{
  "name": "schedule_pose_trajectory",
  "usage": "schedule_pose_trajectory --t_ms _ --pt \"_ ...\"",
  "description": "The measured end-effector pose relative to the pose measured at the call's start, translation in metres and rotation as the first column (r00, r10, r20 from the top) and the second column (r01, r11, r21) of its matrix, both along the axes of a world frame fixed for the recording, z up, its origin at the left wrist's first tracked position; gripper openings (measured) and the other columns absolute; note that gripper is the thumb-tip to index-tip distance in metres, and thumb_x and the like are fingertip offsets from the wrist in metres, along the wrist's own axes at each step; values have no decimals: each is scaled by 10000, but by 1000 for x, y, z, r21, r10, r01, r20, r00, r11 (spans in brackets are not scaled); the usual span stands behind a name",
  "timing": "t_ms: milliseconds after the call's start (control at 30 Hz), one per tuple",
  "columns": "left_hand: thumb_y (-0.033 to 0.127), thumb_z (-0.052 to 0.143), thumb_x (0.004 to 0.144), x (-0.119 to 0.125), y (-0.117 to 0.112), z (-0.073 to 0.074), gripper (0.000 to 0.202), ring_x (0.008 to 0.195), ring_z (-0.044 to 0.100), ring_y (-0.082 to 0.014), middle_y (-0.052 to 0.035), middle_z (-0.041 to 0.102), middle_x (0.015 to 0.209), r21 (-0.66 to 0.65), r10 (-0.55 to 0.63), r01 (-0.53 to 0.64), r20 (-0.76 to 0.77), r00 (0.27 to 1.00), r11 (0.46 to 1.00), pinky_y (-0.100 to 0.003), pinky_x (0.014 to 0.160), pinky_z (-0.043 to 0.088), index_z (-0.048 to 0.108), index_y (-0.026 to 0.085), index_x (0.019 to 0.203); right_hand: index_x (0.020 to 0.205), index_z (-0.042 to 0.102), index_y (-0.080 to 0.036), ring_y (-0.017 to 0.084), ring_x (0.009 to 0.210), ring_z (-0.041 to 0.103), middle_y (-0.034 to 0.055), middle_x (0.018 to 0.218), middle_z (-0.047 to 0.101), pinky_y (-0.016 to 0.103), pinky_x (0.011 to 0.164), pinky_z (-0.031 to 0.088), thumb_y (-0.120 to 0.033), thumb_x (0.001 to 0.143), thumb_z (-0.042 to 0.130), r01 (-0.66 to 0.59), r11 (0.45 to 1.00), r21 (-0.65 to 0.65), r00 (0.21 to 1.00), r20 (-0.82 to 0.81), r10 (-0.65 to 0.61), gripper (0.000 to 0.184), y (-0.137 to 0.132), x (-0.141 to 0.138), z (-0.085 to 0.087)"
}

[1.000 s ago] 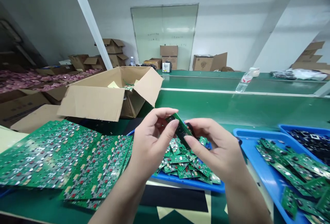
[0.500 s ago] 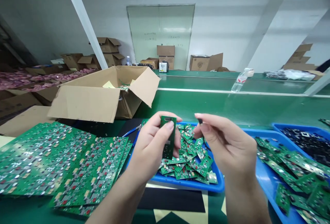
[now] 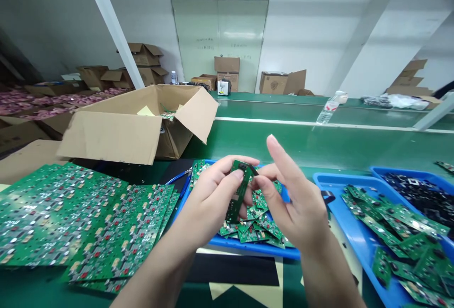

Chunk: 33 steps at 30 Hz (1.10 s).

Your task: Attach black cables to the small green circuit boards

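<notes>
My left hand (image 3: 213,199) grips a small green circuit board (image 3: 237,189), held nearly upright over a blue tray (image 3: 248,247) heaped with several similar small boards. My right hand (image 3: 294,199) is against the board's top right corner, thumb and middle finger pinching a small dark part (image 3: 254,171) there, with the index finger sticking up. Both hands hover above the tray's pile.
Large green circuit panels (image 3: 78,223) are stacked at the left. An open cardboard box (image 3: 135,123) stands behind them. A second blue tray (image 3: 358,237) of boards and a third tray of black parts (image 3: 422,194) lie at the right. A water bottle (image 3: 329,107) stands on the green conveyor.
My right hand, apart from the board half a second ago with the dark part pinched, has come back to the board's top corner. The board stays in my left hand.
</notes>
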State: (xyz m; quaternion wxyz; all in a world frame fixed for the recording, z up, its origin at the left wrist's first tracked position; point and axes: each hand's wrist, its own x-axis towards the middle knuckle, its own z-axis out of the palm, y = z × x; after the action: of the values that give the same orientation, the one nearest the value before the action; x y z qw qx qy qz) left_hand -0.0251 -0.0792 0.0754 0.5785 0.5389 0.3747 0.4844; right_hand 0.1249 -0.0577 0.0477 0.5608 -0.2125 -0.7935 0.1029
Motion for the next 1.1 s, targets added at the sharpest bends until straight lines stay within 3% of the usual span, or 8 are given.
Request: schedule_pose_trajectory --t_ms 167,367,833,967,1100 --pt "237 428 891 1 1 0 243 506 487 -72 40 518 604 36 24 -22 -60 998 999 -136 434 446 582 157 1061 1483 263 -248 150 734 630 59 1005 691 293 687 556 -62 913 479 9 994 106 997 75 -17 638 1 3 -1" --pt "222 401 873 3 0 3 225 460 466 -62 52 493 580 46 -5 10 -109 994 999 -131 421 412 574 157 1001 1487 242 -221 158 722 618 42 863 667 311 670 540 -53 922 450 -13 1000 7 984 177 12 625 0 6 -2" --pt "249 378 910 3 -1 2 244 473 479 -75 48 488 590 66 18 -6 -179 984 998 -160 440 413 573 148 1017 1462 292 -219 144 707 613 10 806 662 291 656 531 -53 920 450 -3 1000 5 988 153 3 588 2 4 -1" --pt "295 380 952 3 1 0 263 502 486 -72 45 490 615 135 22 10 -237 971 991 -157 465 416 583 151 1036 1442 338 -211 156 714 626 28 836 671 323 700 549 -91 918 471 97 995 -37 987 132 -91 554 2 5 -1" --pt "326 380 962 5 1 0 284 522 498 -74 41 496 632 123 24 7 -253 967 992 -162 491 434 570 141 1066 1442 341 -214 167 768 646 35 871 676 319 742 574 -126 894 528 193 976 -105 981 17 -192 585 -2 7 3"
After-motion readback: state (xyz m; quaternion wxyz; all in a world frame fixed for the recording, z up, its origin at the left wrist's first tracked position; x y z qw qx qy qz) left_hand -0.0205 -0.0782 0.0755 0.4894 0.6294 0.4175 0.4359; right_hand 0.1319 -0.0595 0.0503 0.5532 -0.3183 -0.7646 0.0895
